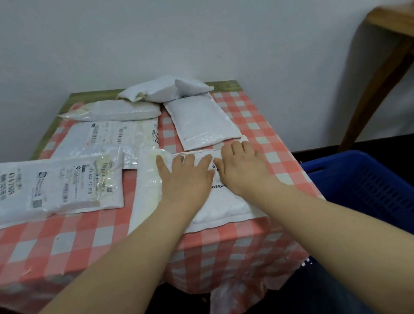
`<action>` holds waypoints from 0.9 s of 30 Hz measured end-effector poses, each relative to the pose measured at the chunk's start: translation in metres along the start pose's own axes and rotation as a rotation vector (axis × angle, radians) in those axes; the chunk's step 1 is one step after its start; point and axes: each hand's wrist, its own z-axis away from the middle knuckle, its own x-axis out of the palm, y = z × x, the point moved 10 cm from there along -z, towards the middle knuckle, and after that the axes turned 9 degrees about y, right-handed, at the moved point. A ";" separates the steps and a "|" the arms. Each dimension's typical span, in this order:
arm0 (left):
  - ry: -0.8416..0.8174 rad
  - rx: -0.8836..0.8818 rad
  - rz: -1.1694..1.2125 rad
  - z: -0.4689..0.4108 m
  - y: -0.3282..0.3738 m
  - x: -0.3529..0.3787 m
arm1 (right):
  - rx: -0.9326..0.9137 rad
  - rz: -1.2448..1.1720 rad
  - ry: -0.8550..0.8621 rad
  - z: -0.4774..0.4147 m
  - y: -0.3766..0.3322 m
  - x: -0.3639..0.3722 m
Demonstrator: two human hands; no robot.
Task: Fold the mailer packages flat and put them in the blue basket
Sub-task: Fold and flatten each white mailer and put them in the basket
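While both palms lie flat on it, treat the padded mailer [221,206] at lower centre of the frame as light, soft and springy: judging by its puffed look, it will likely bulge back once you let go. Starting at the left of the frame, four more mailers wait on the checked worktop [56,244], and one labelled mailer [51,188] there looks glossy, so expect it to slide. At centre, your left hand [186,178] rests with fingers straight and spread, pressing the package down and holding nothing. Just beside it, your right hand [240,166] does the same, fingertips nearly meeting the left's. Take hold at the sealed side edges, where the material seems flattest, and not the cushioned middle. At lower right, the blue basket [383,189] stands just beside the worktop.
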 end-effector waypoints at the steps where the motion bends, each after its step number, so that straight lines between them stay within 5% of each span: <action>1: 0.003 -0.002 0.014 0.001 0.000 -0.001 | -0.008 0.053 -0.015 0.003 -0.004 -0.002; 5: -0.031 -0.028 0.133 0.000 -0.010 -0.014 | -0.057 0.233 0.001 0.002 -0.012 -0.016; 12: -0.035 -0.109 0.073 0.045 -0.067 -0.021 | -0.124 -0.097 -0.126 0.024 -0.075 -0.010; 27: -0.032 -0.139 0.204 0.049 -0.070 -0.003 | -0.138 0.062 -0.235 0.026 -0.087 0.009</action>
